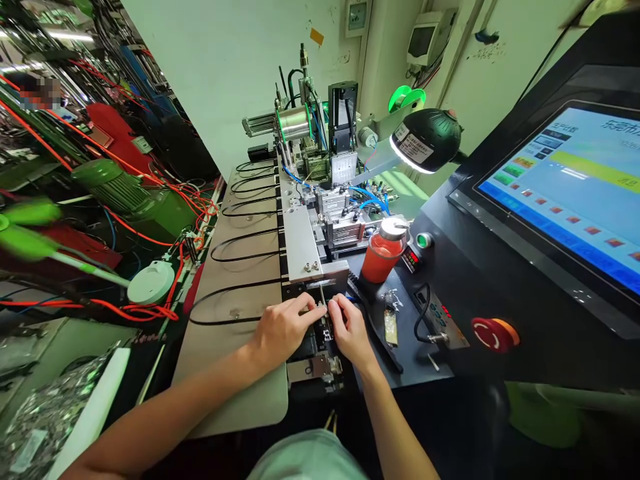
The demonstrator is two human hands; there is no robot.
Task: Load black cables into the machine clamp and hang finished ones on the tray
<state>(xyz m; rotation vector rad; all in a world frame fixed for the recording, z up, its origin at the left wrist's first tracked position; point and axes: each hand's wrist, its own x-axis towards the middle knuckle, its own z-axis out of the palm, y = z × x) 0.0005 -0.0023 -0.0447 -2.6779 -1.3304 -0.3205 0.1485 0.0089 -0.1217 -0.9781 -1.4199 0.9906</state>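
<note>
My left hand and my right hand meet over a black fixture at the near end of a metal track on the machine. Fingers of both hands are pinched together around a small part at the fixture; I cannot make out what it is. A black cable runs from the left hand's fingertips out across the beige table. Several more black cable loops lie in a row further up that table.
A red bottle with a white lid stands right of the track. A red emergency stop button and a touchscreen sit on the black console at right. A ring lamp hangs above. Red wires and green machinery crowd the left.
</note>
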